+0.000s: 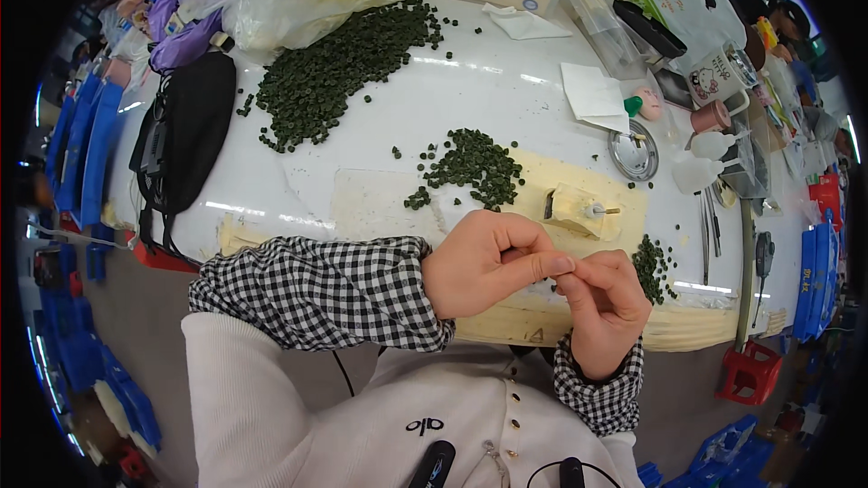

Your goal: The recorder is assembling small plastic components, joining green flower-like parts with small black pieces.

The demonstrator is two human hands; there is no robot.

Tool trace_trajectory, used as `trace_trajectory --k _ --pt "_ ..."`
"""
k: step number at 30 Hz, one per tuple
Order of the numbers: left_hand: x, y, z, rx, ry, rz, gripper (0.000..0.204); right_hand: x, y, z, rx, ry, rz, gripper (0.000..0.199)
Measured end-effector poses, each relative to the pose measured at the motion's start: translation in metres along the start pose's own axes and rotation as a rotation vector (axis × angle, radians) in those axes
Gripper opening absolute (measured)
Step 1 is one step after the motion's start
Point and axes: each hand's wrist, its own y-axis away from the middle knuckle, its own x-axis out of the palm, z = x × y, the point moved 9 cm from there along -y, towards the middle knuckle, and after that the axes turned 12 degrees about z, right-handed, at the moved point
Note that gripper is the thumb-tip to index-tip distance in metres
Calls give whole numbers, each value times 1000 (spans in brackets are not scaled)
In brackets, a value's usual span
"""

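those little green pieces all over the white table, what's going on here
A person in checked sleeves sits at a white table with both hands brought together in front of them. The left hand and right hand meet at the fingertips, pinching something too small to make out. Small dark green pieces lie in a big pile, a smaller pile and a little heap by the right hand. A small cream-coloured block stands just beyond the hands.
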Motion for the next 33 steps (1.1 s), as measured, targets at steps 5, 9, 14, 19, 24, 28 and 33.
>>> trace_trajectory --k 5,9,14,19,24,28,33 --pt "-1 0 12 -182 142 45 13 0 3 13 -92 168 -62 22" --pt "-1 -2 12 -152 194 47 14 -3 1 21 -142 300 -112 25" --pt "6 -5 24 -212 316 149 16 -8 1 15 -103 190 -49 26" --pt "8 -5 17 -210 305 167 15 -8 1 -2 -6 -25 15 26" --pt "3 -4 4 -153 81 161 12 -9 1 -2 1 -14 28 24" --pt "2 -6 3 -136 53 116 15 -10 1 -9 32 -119 -6 20" --pt "-3 -4 6 -118 2 88 13 -8 -2 -6 -28 -37 28 19"
